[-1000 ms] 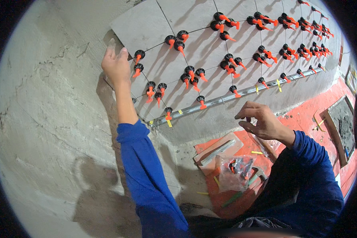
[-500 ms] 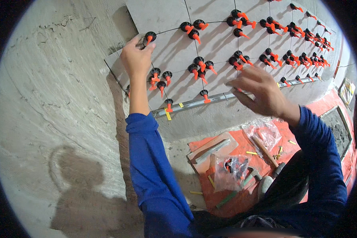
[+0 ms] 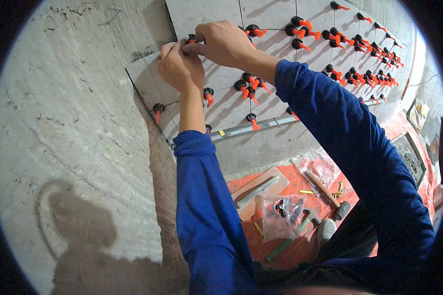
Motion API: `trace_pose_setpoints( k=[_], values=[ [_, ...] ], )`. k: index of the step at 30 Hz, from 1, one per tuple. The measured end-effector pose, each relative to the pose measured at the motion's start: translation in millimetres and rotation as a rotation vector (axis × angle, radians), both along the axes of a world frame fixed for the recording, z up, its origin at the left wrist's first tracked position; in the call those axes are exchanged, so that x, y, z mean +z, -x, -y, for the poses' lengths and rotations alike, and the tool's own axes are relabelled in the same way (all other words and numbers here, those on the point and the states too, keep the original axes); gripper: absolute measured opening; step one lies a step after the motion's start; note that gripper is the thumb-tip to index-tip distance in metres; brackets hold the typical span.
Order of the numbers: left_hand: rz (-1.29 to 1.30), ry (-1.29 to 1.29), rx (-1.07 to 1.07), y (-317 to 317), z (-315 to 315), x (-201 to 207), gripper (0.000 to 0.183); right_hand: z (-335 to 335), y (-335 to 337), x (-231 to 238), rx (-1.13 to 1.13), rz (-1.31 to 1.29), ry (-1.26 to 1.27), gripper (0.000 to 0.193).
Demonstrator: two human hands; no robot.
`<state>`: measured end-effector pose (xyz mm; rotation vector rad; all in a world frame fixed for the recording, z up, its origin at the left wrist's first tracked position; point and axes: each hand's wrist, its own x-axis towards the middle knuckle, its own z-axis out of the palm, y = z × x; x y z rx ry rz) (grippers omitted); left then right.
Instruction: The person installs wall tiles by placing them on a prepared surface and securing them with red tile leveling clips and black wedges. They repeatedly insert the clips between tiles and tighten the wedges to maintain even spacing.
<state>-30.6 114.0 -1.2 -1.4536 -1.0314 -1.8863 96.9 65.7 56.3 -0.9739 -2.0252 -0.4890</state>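
1 black clip (image 3: 191,37) sat near the tiles' (image 3: 206,12) upper-left edge. Left hand (image 3: 183,68), right hand (image 3: 222,43): fingers narrow around it, couldn't tell which gripped. Probably light, stiff plastic; best held by rim.

A black-headed mallet (image 3: 341,210) and a claw hammer (image 3: 312,217) lie on a red sheet (image 3: 251,244), near a rough grey wall (image 3: 83,128).

At left we see a rough, matt wall (image 3: 74,123); top centre, smooth tiles (image 3: 204,10) (clips (image 3: 240,86) probably plastic); lower centre, a glossy bag (image 3: 283,219).
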Motion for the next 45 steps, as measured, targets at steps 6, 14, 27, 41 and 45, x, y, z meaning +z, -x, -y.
trace_pose_setpoints(
  k=[6, 14, 27, 41, 45],
  values=[
    [-0.083, -0.079, 0.046, 0.6, -5.6, -2.0, 0.013, -7.0, 7.6, -4.0, 0.062, -0.014, -0.054, 0.032],
    [-0.080, -0.003, 0.075, 1.7, -6.4, -2.5, 0.014, -3.6, 13.4, -3.8, 0.000, 0.072, -0.099, 0.022],
    [-0.014, 0.183, 0.145, -1.9, -1.0, -2.8, 0.017, -1.8, 20.6, 0.4, -0.038, 0.220, -0.167, 0.015],
    [0.178, 0.362, -0.336, 22.3, 48.4, 21.7, 0.036, 136.4, -129.2, -77.4, 0.089, 0.171, 0.215, 0.026],
    [0.039, 0.414, -0.223, 26.8, 48.1, 48.4, 0.039, 160.9, -184.1, -131.5, 0.043, 0.098, 0.520, 0.026]
  ],
)
